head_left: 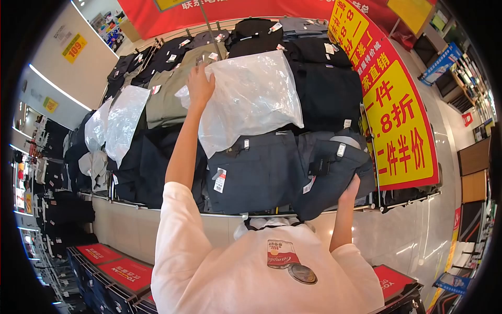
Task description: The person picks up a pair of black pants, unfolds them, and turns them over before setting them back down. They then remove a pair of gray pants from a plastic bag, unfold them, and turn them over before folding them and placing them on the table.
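Note:
My right hand [349, 191] grips the side of a folded pair of dark grey trousers [329, 170], which has tags on it and is tilted at the front right of the display. Reaching far forward, my left hand [200, 86] has its fingers extended and thumb apart at the upper left corner of a crinkled clear plastic bag [251, 94]. This bag lies over the stacked trousers. Just below it, another folded pair of dark trousers [256, 170] with a white and red tag lies flat. Whether the left fingertips press on the bag is hard to see.
Stacks of folded dark trousers [327, 97] cover the display. A second plastic bag [125, 123] lies on the left. A yellow and red sign [402, 131] stands along the right side, and a metal rail [225, 215] runs along the front. Red-topped racks [125, 272] stand close by at lower left.

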Demonstrator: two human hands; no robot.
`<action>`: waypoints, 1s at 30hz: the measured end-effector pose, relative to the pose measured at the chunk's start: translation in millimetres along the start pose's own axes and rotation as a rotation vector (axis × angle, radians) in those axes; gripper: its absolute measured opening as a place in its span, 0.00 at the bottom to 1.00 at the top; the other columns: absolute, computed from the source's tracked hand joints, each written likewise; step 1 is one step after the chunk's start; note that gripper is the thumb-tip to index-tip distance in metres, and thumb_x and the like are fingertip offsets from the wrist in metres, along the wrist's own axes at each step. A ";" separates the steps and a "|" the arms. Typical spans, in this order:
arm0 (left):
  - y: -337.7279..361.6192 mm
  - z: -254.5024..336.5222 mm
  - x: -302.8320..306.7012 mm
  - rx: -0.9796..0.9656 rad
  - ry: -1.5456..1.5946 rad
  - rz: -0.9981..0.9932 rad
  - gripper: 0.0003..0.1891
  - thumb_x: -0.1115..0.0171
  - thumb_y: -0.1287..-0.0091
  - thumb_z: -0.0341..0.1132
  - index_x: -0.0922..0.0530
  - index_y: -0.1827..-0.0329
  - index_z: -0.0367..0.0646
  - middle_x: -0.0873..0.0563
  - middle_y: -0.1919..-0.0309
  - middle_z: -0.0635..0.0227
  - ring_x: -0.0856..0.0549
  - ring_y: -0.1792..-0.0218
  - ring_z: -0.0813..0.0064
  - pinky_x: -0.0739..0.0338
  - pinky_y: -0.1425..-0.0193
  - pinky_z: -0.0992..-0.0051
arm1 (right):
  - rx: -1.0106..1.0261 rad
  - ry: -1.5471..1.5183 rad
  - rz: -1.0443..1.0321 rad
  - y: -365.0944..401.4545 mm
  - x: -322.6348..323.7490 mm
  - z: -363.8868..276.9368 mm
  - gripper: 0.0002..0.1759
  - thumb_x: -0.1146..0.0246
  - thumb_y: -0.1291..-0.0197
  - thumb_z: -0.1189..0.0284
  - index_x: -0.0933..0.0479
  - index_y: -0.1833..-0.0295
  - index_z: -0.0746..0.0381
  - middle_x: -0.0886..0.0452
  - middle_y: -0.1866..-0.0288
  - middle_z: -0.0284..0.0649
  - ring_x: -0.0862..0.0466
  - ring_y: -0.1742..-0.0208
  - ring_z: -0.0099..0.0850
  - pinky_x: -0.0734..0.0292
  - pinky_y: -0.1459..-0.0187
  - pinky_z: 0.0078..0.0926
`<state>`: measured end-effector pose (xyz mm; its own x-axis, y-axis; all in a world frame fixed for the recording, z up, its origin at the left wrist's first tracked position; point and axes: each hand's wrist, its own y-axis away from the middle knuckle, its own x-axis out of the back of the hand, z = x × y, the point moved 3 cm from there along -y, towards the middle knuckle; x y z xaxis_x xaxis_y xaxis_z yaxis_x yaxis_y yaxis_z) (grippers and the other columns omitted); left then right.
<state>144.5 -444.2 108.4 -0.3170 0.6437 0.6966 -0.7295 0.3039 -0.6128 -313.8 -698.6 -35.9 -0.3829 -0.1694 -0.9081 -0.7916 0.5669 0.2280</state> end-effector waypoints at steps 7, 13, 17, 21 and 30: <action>97.0 62.0 2.7 -0.328 0.005 -0.112 0.24 0.37 0.45 0.35 0.29 0.43 0.45 0.30 0.45 0.51 0.30 0.44 0.52 0.37 0.40 0.56 | -0.054 -0.047 -0.001 -2.2 -8.6 12.4 0.20 0.51 0.36 0.67 0.29 0.45 0.70 0.24 0.45 0.50 0.23 0.46 0.43 0.29 0.40 0.40; 230.6 75.0 -35.2 -0.608 0.038 -0.581 0.21 0.41 0.40 0.38 0.27 0.43 0.49 0.31 0.40 0.57 0.34 0.37 0.54 0.44 0.32 0.56 | -0.082 -0.069 0.006 -3.3 -23.7 20.4 0.20 0.52 0.36 0.67 0.29 0.45 0.70 0.24 0.45 0.50 0.23 0.46 0.43 0.30 0.40 0.40; 236.2 55.7 -37.0 -0.476 0.093 -0.633 0.20 0.43 0.38 0.43 0.27 0.42 0.52 0.32 0.39 0.59 0.36 0.36 0.56 0.47 0.31 0.55 | -0.156 -0.175 -0.155 2.1 -29.6 22.1 0.20 0.53 0.37 0.68 0.28 0.46 0.69 0.23 0.47 0.50 0.22 0.47 0.43 0.29 0.42 0.40; 233.9 40.8 -42.7 -0.232 -0.069 -0.504 0.22 0.41 0.39 0.46 0.27 0.43 0.47 0.28 0.44 0.56 0.32 0.40 0.55 0.40 0.36 0.56 | -0.182 -0.188 -0.199 10.7 -39.1 26.3 0.21 0.54 0.38 0.66 0.28 0.47 0.68 0.23 0.47 0.51 0.21 0.49 0.43 0.28 0.43 0.41; 282.8 114.2 -54.1 0.868 1.638 -0.828 0.33 0.56 0.34 0.62 0.28 0.42 0.41 0.23 0.48 0.61 0.21 0.50 0.67 0.27 0.45 0.69 | -0.186 -0.180 -0.147 10.6 -60.9 56.3 0.25 0.55 0.39 0.60 0.27 0.46 0.66 0.23 0.48 0.50 0.21 0.51 0.44 0.27 0.45 0.38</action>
<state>-113.9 -473.3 -60.0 0.5509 0.6094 -0.5703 -0.5801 0.7708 0.2632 -272.1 -636.9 2.0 -0.1800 -0.0838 -0.9801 -0.9123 0.3869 0.1344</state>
